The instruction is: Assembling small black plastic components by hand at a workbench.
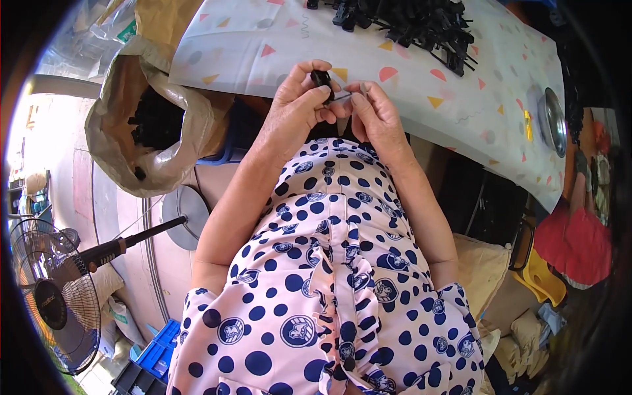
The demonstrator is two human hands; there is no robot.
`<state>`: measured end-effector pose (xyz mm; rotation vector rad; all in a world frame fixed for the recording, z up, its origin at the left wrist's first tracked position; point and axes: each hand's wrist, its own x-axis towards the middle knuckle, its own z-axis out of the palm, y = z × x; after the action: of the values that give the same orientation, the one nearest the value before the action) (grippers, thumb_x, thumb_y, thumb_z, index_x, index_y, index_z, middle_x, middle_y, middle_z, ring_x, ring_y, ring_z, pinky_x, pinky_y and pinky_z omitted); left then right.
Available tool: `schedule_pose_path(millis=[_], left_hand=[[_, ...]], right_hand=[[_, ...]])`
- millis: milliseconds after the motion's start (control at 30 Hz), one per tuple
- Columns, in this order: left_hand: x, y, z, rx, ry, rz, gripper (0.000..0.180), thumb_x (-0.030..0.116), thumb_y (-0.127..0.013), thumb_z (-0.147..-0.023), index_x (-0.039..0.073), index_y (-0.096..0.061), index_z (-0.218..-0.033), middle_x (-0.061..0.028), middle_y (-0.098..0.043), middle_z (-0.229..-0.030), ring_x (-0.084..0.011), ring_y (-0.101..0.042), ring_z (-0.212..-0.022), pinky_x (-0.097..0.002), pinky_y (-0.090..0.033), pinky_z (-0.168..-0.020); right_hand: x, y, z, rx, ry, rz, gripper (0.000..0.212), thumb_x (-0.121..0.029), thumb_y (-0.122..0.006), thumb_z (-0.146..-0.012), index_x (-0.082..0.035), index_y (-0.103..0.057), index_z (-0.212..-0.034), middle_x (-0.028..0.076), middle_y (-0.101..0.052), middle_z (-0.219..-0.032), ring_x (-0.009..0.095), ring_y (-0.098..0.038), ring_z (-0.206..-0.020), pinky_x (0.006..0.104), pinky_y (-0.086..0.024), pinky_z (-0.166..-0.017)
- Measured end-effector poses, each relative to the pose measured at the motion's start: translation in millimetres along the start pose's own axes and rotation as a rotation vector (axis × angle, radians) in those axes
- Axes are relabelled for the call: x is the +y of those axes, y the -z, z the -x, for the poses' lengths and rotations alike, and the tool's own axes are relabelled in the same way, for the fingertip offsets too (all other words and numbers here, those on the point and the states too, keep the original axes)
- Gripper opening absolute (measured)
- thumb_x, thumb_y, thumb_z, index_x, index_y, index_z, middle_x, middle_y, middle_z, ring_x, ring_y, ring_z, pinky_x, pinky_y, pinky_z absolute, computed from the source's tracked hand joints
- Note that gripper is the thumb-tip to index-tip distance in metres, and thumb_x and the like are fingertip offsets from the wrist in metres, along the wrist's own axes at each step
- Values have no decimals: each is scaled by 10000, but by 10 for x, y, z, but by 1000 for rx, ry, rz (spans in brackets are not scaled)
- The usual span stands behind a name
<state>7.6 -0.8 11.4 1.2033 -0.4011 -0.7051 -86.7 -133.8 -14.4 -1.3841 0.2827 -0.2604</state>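
Observation:
Over the table's near edge, my left hand grips a small black plastic part between thumb and fingers. Close on its right, my right hand pinches a thin dark stem that reaches toward the black part. Whether the stem is joined to that part I cannot tell. A heap of similar black plastic pieces lies at the far side of the table, which has a white cover with coloured shapes.
Left of the table stands an open sack with black pieces inside. A standing fan is at the lower left, near a blue crate. A round metal dish and a yellow tool lie at the table's right end.

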Motion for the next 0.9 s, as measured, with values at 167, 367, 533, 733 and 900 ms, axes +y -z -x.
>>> schedule_pose_path(millis=[167,367,533,733,900], left_hand=[[-30,96,47,-137,208,342,341,53,-423,-972,60,-467,-1310,-62,-595,-832,-132,-618,-717,-225,-510,-649],[-115,77,62,-341,268,388,340,106,-431,-988,64,-471,-1323,-83,-606,-830,-133,-611,-642,-195,-491,-559],[-101,62,55,-332,263,322,332,95,-455,-980,71,-477,-1310,-72,-608,-842,-132,-624,-686,-195,-497,-590],[-157,-51,39,-298,-4,-413,376,8,-486,-939,38,-461,-1313,-64,-607,-926,-98,-596,-819,-229,-521,-705],[-176,-105,37,-94,-150,-575,372,26,-509,-905,32,-480,-1276,-144,-636,-856,-162,-622,-724,-280,-511,-696]], right_hand=[[-19,67,-36,-51,17,-43,222,-210,-524,-970,-50,-543,-1122,-12,-566,-739,16,-415,-491,152,-279,-412],[-51,137,-83,-161,-134,-281,282,-233,-584,-935,-48,-586,-1149,-25,-569,-730,7,-410,-495,141,-271,-421],[-74,162,-78,-214,-136,-219,365,-244,-606,-922,-55,-567,-1232,-42,-552,-732,-5,-387,-507,140,-261,-427],[-35,159,-63,-102,-31,102,317,-270,-584,-940,-54,-589,-1173,-68,-496,-690,2,-342,-500,155,-229,-433],[-193,60,119,-58,-114,-146,397,-337,-472,-989,-20,-510,-1224,-61,-432,-625,18,-325,-464,171,-222,-416]])
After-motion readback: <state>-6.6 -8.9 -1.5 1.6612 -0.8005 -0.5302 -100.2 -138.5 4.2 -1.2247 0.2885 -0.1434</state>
